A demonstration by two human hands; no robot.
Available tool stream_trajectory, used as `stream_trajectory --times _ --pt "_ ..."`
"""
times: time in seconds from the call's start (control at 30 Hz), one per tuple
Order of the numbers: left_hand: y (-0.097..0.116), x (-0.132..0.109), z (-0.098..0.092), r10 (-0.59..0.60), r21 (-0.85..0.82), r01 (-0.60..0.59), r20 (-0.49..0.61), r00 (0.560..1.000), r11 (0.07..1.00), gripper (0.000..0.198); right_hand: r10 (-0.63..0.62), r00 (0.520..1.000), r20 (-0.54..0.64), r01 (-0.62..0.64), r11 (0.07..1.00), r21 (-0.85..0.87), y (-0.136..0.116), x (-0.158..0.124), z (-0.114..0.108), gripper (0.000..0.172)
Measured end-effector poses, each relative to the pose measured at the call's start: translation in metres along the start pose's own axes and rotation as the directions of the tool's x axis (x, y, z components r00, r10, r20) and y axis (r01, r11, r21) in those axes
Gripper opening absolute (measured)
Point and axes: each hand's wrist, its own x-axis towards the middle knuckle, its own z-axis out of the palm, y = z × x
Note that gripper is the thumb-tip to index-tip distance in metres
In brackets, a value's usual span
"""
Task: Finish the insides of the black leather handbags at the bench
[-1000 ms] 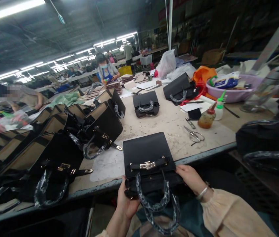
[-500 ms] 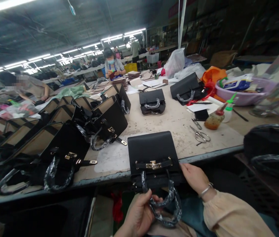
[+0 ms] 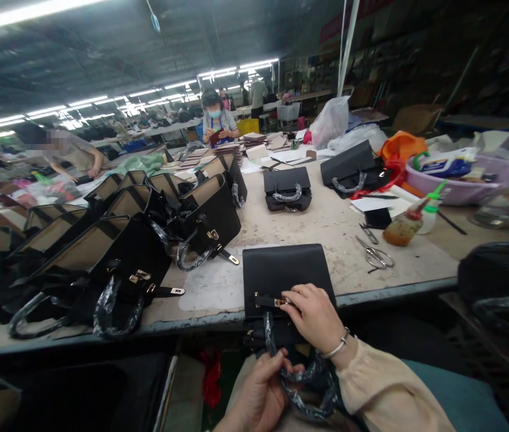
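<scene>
A black handbag [image 3: 288,264] lies at the table's front edge, its flap facing up and its handles hanging toward me. My left hand [image 3: 265,384] is closed around the plastic-wrapped handles [image 3: 310,402] below the edge. On the flap's gold clasp [image 3: 279,302], the fingertips of my right hand [image 3: 315,315] are pinched, covering the clasp's right part and the strap end there.
Several open black bags [image 3: 209,210] crowd the left of the table [image 3: 254,234]. Two closed bags [image 3: 286,183] lie farther back. Scissors [image 3: 378,257], a bottle of brown liquid [image 3: 400,229] and a purple basin [image 3: 456,189] are on the right. Co-workers [image 3: 218,123] sit beyond.
My right hand has moved from the bag's right side up onto the clasp. The left hand keeps its hold on the handles. The whole view has shifted slightly.
</scene>
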Motion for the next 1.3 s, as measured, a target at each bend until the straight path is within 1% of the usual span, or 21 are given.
stream_trajectory --times 0.07,0.13,0.27,0.43,0.6,0.67,0.73,0.83,0.9,0.97,1.03,1.1,1.17,1.23,1.3 --pt "0.002 -0.001 0.000 0.009 -0.002 -0.008 0.011 1.000 1.000 0.015 -0.029 0.999 0.025 0.028 0.998 0.049 0.005 -0.001 0.002 0.020" --pt "0.003 -0.002 0.001 0.009 0.000 -0.009 0.020 1.000 1.000 0.015 -0.072 0.997 0.038 0.067 0.991 0.118 0.012 -0.004 0.000 0.022" --pt "0.003 -0.003 0.001 0.000 0.017 -0.001 0.020 1.000 1.000 0.019 -0.117 0.993 0.028 0.108 0.969 0.221 0.023 -0.005 -0.004 0.022" --pt "0.003 -0.007 0.006 0.014 0.028 -0.015 0.013 1.000 1.000 0.020 -0.069 0.998 -0.012 0.070 0.971 0.227 0.024 -0.002 -0.003 0.018" --pt "0.004 -0.008 0.011 0.010 0.051 -0.009 -0.010 1.000 0.999 0.021 -0.036 0.997 -0.064 0.048 0.979 0.196 0.021 -0.002 0.000 0.019" --pt "0.005 -0.008 0.012 0.033 0.057 -0.032 -0.014 0.999 0.998 0.023 -0.031 0.998 -0.060 0.043 0.979 0.199 0.021 -0.004 0.000 0.018" --pt "0.006 -0.007 0.013 0.080 0.072 -0.079 -0.016 0.997 0.994 0.024 -0.034 0.997 -0.064 0.047 0.973 0.224 0.024 -0.005 -0.001 0.016" --pt "0.011 -0.006 0.020 0.172 0.089 -0.171 -0.005 0.985 0.981 0.024 -0.025 0.993 -0.115 0.057 0.957 0.283 0.028 -0.008 -0.001 0.012" --pt "0.018 -0.005 0.028 0.214 0.088 -0.215 0.026 0.977 0.973 0.022 0.019 0.987 -0.159 0.036 0.939 0.341 0.029 -0.009 -0.003 0.015" --pt "0.026 -0.004 0.039 0.254 0.108 -0.264 0.096 0.962 0.958 0.020 0.085 0.979 -0.187 0.000 0.911 0.413 0.030 -0.009 -0.005 0.017" --pt "0.035 -0.003 0.051 0.296 0.181 -0.332 0.200 0.934 0.926 0.022 0.142 0.967 -0.214 -0.023 0.878 0.479 0.030 -0.007 -0.008 0.015" --pt "0.043 -0.004 0.062 0.301 0.292 -0.380 0.281 0.911 0.878 0.027 0.177 0.954 -0.240 -0.028 0.854 0.519 0.030 -0.006 -0.012 0.015" --pt "0.050 -0.007 0.072 0.283 0.405 -0.385 0.290 0.914 0.829 0.033 0.219 0.943 -0.249 -0.052 0.839 0.542 0.030 -0.005 -0.015 0.017" --pt "0.054 -0.010 0.079 0.306 0.463 -0.402 0.271 0.913 0.789 0.037 0.308 0.920 -0.243 -0.117 0.807 0.578 0.029 -0.004 -0.021 0.019" --pt "0.055 -0.010 0.083 0.360 0.483 -0.442 0.257 0.897 0.756 0.033 0.423 0.882 -0.208 -0.191 0.724 0.663 0.026 -0.004 -0.028 0.023"
